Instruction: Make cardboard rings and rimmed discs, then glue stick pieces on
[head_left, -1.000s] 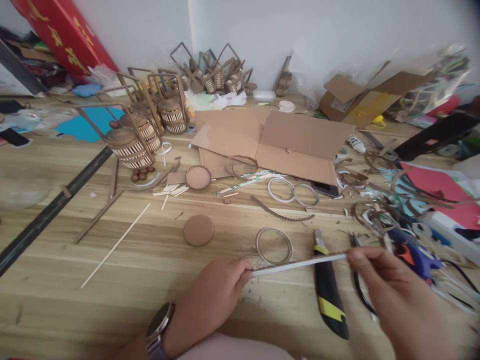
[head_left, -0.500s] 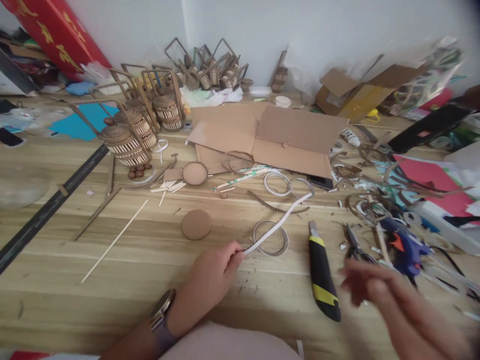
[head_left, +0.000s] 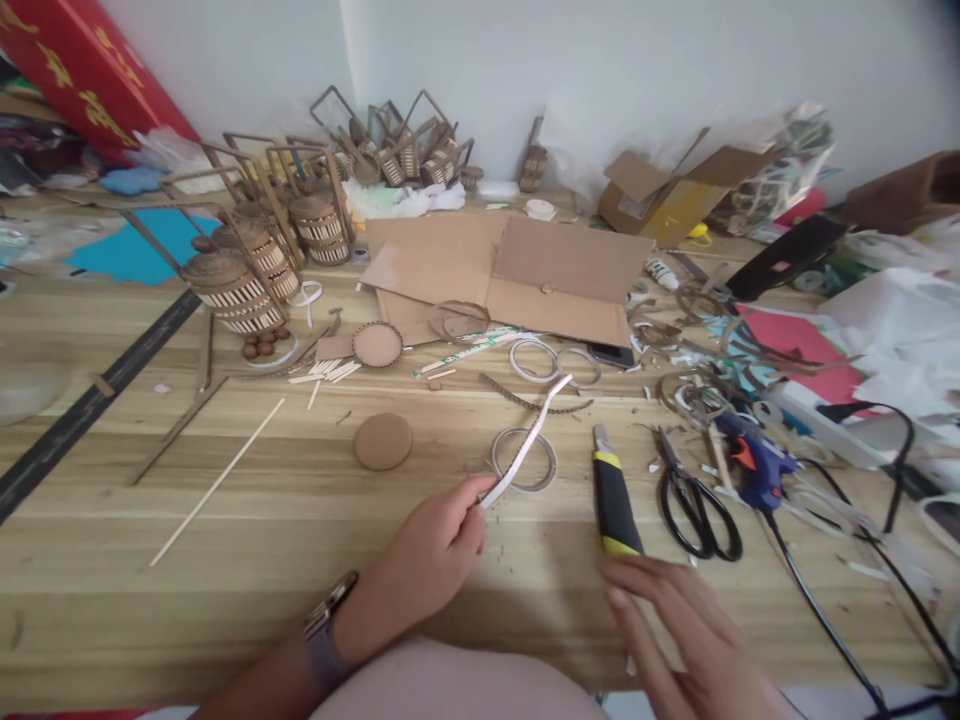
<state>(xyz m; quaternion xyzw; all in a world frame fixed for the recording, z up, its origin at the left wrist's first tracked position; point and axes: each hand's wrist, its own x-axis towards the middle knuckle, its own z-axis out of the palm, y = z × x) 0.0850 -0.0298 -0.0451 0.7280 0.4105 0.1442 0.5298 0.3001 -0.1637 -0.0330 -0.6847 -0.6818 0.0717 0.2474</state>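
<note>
My left hand, with a watch on its wrist, pinches the near end of a narrow white-faced strip. Ridged brown edging shows along the strip, which rises away over a ring on the table. Over the lower handle of a black and yellow utility knife is my right hand. Its fingers are stretched out, with the thumb apart from them, and they hide the handle's end. Black-handled scissors lie to the right of the knife. A round cardboard disc rests left of the strip.
A blue glue gun and its cord lie at the right among scraps. Flattened cardboard covers the back middle. Several small lidded baskets with tall handles stand at the left. A thin stick lies at the front left.
My right hand has moved left from beside the scissors to the knife's handle, uncovering the scissors. The strip in my left hand now points up more steeply. The view has shifted right.
</note>
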